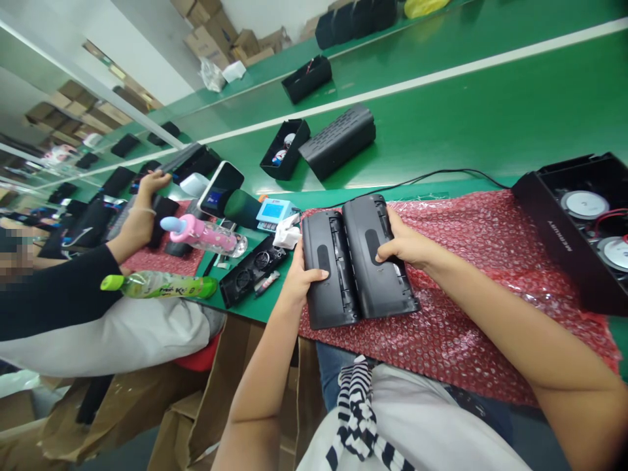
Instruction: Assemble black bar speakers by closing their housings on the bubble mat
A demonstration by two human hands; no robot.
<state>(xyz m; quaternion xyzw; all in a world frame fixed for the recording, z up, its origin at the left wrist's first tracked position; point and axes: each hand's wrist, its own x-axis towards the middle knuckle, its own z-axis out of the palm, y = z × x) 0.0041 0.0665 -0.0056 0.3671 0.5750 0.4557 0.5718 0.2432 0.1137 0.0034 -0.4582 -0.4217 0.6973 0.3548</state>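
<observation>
Two black plastic speaker shells lie side by side in front of me, over red bubble wrap point(471, 261). Around the outer edge of the left shell point(318, 297) my left hand point(297, 278) is closed, its thumb on the top face. My right hand point(400, 242) grips the right shell point(367, 255) from its outer side, thumb also on top. Each shell has a long oval patch and clips along one side. To the right stands a larger black speaker box point(554, 229) marked MERCURY, its round white parts and red wires showing.
A black perforated cover point(341, 140) and an open black case point(284, 150) sit on the green bench beyond. Left are a blue-screened device point(275, 212), crumpled tissue point(287, 233), a black speaker panel point(255, 268), and bottles point(157, 286). A co-worker's arm point(130, 229) reaches across there.
</observation>
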